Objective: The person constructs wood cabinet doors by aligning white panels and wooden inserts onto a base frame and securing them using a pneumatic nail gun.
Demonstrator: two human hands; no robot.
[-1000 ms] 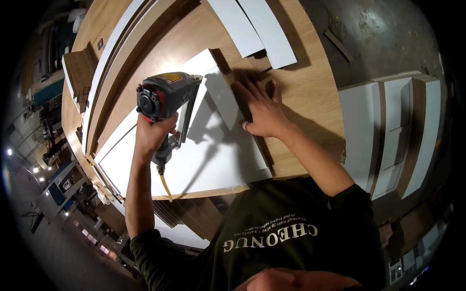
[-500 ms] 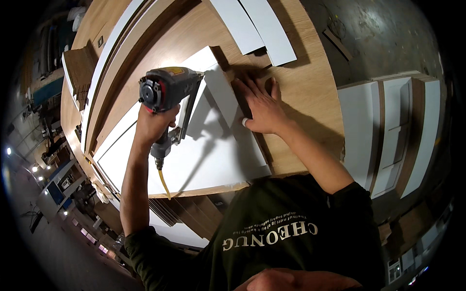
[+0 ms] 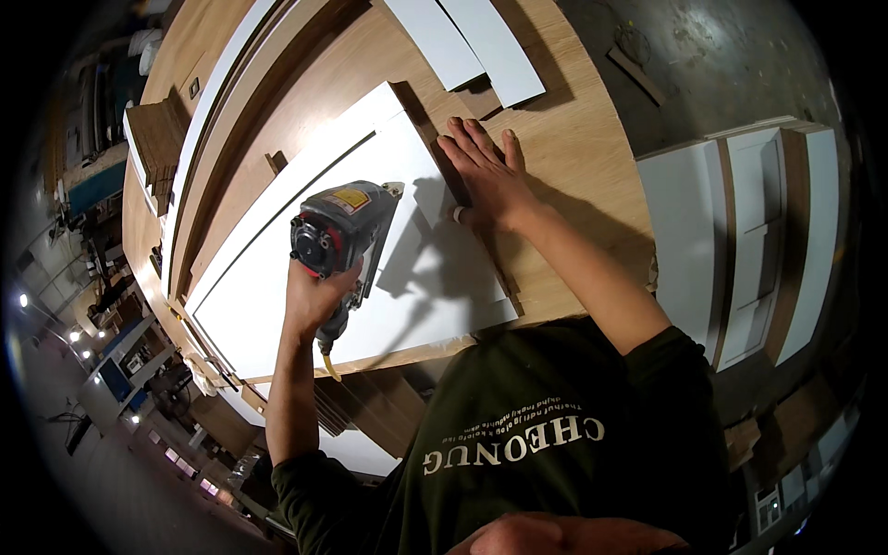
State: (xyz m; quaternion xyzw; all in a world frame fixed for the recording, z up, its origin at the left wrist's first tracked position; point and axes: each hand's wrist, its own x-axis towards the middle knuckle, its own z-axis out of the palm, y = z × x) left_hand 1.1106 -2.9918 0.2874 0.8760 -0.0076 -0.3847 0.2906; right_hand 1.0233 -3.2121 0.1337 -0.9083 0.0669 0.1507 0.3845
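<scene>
Dim workshop floor (image 3: 721,65) fills the upper right of the frame, beside a pale wooden bench (image 3: 583,153) whose rim looks curved. Compared with half a second ago, the nail gun (image 3: 344,217) sits lower and further right over the white panel (image 3: 245,296), and a dark line along the panel's upper left now shows more fully. The left hand (image 3: 314,294) is wrapped firmly round the gun's handle, a yellow hose (image 3: 331,367) hanging below; whether the nose touches the panel I cannot tell. The right hand (image 3: 492,180) is open, fingers slightly spread, at the panel's right edge, holding nothing; its fingertips are now better lit. The panel lies mid-frame, its lower edge near the bench's front edge. Two white strips (image 3: 499,55) lie at top centre. Bare wood runs from the right hand to the bench's right rim, giving room that way.
</scene>
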